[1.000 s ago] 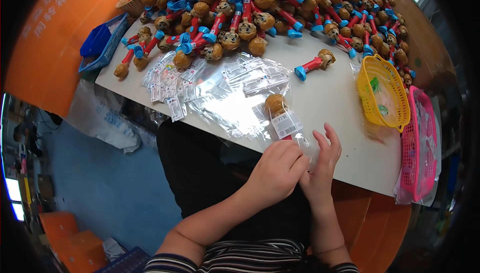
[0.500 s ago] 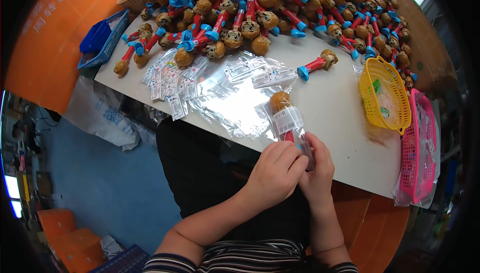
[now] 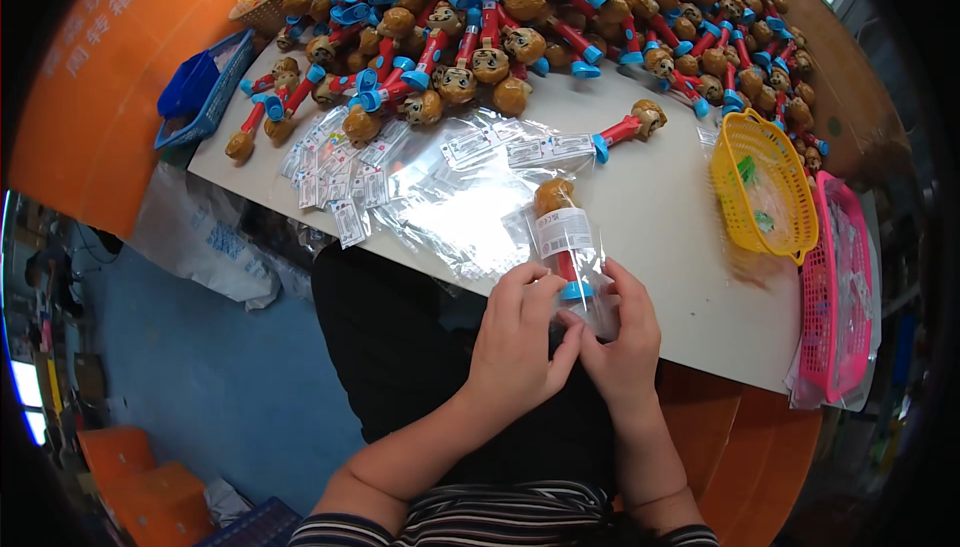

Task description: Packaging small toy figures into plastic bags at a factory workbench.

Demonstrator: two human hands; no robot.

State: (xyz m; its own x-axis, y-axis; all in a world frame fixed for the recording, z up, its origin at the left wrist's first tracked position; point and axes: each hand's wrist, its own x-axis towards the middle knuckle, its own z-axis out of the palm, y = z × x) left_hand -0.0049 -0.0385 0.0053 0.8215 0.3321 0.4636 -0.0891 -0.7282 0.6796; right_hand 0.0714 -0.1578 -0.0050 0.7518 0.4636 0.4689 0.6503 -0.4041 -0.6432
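I have one red-and-blue toy [image 3: 567,267] with a round brown head inside a clear bag [image 3: 601,317], together with a white label [image 3: 563,231], over the near edge of the tabletop [image 3: 665,222] between my hands. To my right stand a yellow basket [image 3: 731,209] with green and pale clear pieces in it and, just beside it, a pink basket [image 3: 819,317] holding clear plastic. Far left, a light-blue tray [image 3: 226,87] carries a darker blue container [image 3: 188,85]. The fingers of my left hand [image 3: 512,335] bend inward and grip the bag's left side near the toy's blue base, thumb at the lower end; those of my right hand [image 3: 624,335] curl along its right side, gripping too. My forearms angle in from below, wrists close together. My palms are turned away from view, and my grip covers parts of the bag's lower end. Glare washes out the flat bags [image 3: 470,202] ahead, and the toy pile [image 3: 560,22] is cut off at the top.
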